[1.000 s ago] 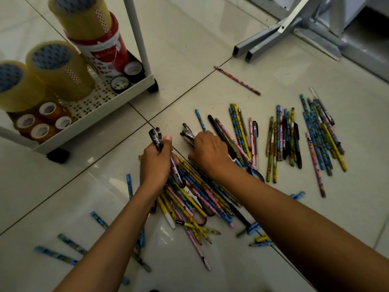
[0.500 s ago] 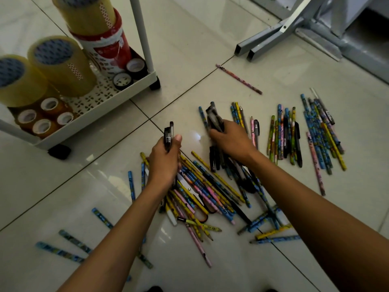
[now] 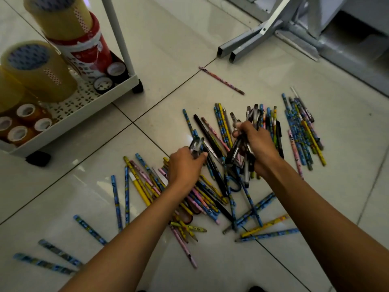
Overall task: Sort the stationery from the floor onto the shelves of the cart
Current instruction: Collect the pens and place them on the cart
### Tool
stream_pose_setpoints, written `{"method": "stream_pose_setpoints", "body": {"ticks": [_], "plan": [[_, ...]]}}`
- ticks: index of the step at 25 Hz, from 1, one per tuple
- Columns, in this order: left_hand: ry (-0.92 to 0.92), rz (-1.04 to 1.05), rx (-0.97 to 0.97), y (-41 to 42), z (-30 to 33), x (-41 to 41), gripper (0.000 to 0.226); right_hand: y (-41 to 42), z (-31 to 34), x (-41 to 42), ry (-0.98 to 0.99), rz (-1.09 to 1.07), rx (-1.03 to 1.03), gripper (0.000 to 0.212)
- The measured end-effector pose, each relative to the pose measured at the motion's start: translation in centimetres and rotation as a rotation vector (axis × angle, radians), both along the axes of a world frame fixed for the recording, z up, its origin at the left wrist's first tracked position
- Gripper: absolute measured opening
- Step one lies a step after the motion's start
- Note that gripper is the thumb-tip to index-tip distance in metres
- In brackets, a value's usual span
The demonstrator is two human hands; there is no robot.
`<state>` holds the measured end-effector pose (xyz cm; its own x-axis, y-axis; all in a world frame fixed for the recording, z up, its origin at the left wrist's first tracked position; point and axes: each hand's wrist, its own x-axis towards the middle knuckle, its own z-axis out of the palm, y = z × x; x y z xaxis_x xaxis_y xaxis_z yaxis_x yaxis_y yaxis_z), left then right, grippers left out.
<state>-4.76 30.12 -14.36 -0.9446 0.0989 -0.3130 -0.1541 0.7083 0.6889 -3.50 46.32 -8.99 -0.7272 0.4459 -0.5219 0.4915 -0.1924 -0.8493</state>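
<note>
Left hand (image 3: 185,165): closed around a couple of dark pens (image 3: 196,146), lifted clear of the heap.
Right hand (image 3: 257,147): gripping a fuller bundle of dark pens (image 3: 245,144), apparently gathering like with like.
Stationery: patterned pencils (image 3: 202,194) strewn across the tiled floor (image 3: 347,197), one group (image 3: 303,131) lying aligned at right.
Cart (image 3: 84,110): nearby, its bottom shelf holding tape rolls (image 3: 40,68); no pens there yet.

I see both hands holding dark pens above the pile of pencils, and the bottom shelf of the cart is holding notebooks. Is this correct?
Not quite. The head view shows the cart's bottom shelf holding tape rolls, not notebooks. The rest stands: left hand and right hand each grip dark pens above the pencil pile.
</note>
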Motion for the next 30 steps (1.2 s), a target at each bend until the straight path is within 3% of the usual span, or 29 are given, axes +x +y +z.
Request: {"method": "stream_pose_setpoints", "body": {"ticks": [8, 12, 15, 19, 22, 24, 28, 30], "plan": [[0.017, -0.091, -0.157, 3.0, 0.0, 0.5, 0.046, 4.6, -0.3, 4.1, 0.038, -0.158, -0.29, 0.026], [-0.075, -0.029, -0.135, 3.1, 0.7, 0.1, 0.046, 5.4, -1.3, 4.9, -0.052, -0.105, -0.268, 0.02], [-0.153, 0.041, -0.024, 2.2, 0.9, -0.3, 0.042, 5.2, -1.4, 5.0, -0.048, -0.052, -0.295, 0.021], [-0.146, 0.241, 0.291, 0.3, 1.2, -0.5, 0.022, 4.0, -1.2, 4.9, 0.026, -0.07, -0.436, 0.018], [-0.113, 0.339, 0.34, -1.6, 1.8, -1.0, 0.021, 2.5, -0.4, 4.9, 0.046, -0.042, -0.463, 0.016], [-0.152, 0.354, 0.397, -3.0, 2.0, -0.9, 0.024, 1.5, -0.2, 5.1, 0.005, 0.08, -0.296, 0.016], [-0.171, 0.348, 0.432, -5.6, 2.2, 0.0, 0.022, -0.6, -1.3, 6.2, -0.079, 0.481, 0.249, 0.006], [-0.173, 0.31, 0.413, -6.2, 2.0, 0.6, 0.023, -1.7, -2.3, 6.9, -0.122, 0.665, 0.504, 0.014]]}}
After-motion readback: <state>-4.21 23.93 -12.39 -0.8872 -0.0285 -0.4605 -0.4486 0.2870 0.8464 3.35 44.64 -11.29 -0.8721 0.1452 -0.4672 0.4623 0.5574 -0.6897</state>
